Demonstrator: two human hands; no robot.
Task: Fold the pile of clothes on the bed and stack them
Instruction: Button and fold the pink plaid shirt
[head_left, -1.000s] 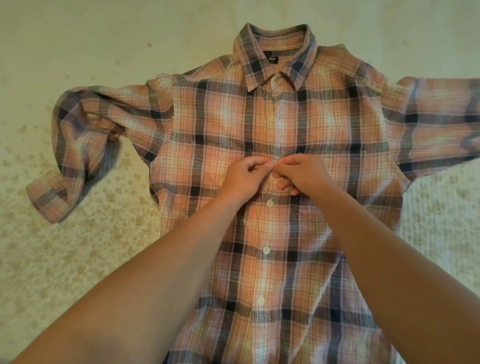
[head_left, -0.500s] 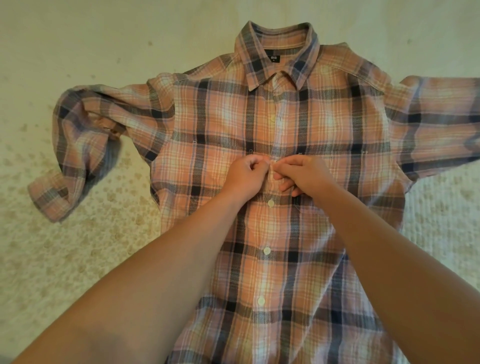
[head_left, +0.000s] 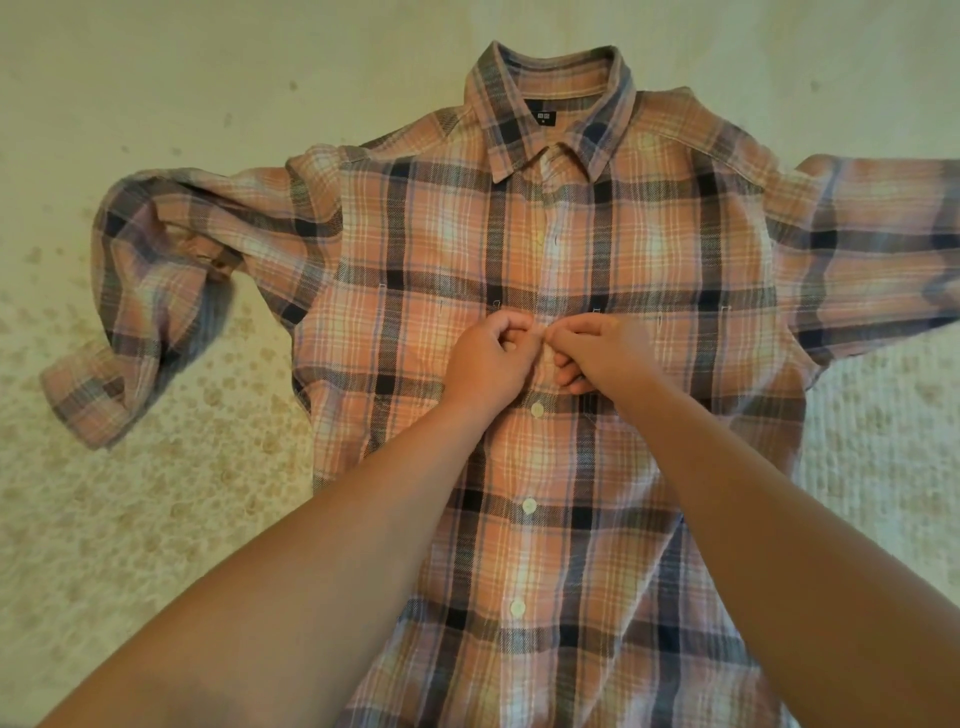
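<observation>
Head view: both hands, left (head_left: 485, 358) and right (head_left: 605, 353), pinching orange-and-navy plaid cotton shirt (head_left: 519, 270) placket; risking misaligned buttoning, skewing later folds.

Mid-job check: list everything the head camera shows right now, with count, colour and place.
plaid shirt: one, orange-pink with navy checks, lying flat front-up on the bed, sleeves spread left and right.
neck label: one, black, inside the collar at the top.
buttons: three visible, white, down the placket below the hands.
bedspread: one, cream with a faint floral print, under the shirt.
left hand: pinches the placket at chest height.
right hand: pinches the placket beside the left hand.
</observation>
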